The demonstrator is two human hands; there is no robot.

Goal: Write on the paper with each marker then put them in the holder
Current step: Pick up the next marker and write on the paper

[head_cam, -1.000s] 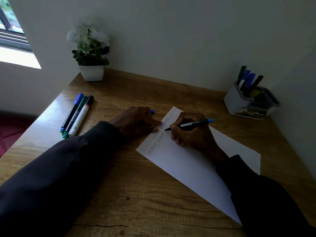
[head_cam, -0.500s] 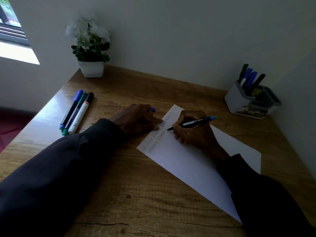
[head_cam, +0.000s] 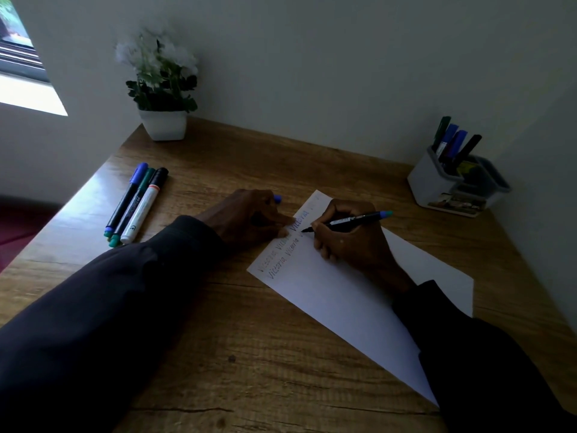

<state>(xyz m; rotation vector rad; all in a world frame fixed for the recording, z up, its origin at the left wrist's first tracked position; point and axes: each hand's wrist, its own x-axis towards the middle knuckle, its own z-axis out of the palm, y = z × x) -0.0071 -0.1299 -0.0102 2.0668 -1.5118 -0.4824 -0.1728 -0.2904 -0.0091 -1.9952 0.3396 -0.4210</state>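
**Q:** What is listed at the far left?

**A:** Item one: a window (head_cam: 18, 57), cut by the frame edge. Item two: a white-flowered plant in a square white pot (head_cam: 163, 125). It stands on the far left corner of the brown wooden table (head_cam: 234, 354), against the wall.

**Q:** Next along?

**A:** Three markers lie side by side and touching, well apart from the paper:
- black marker with a blue cap (head_cam: 125, 198)
- dark marker with a green cap (head_cam: 132, 207)
- white-barrelled marker with a black cap (head_cam: 143, 207)

**Q:** And the hands?

**A:** The left hand (head_cam: 249, 217) has its fingers curled round a small blue cap (head_cam: 277, 199), which pokes out past the knuckles. Its fingertips rest at the left edge of the white sheet of paper (head_cam: 343, 307). The sheet lies slantwise mid-table, with two lines of handwriting along its upper left edge.

The right hand (head_cam: 349, 245) rests on the sheet. Its thumb and fingers are pinched round a black marker with a light-blue end (head_cam: 346, 220), tip down on the paper at the end of the second line. That hand and its dark sleeve (head_cam: 484, 370) cover part of the sheet.

**Q:** Far right?

**A:** A white and grey plastic holder (head_cam: 427, 185) stands near the far right corner, well apart from the paper. Four capped markers (head_cam: 457, 142) stand tilted in its rear compartment. The front compartments are too dim to tell.
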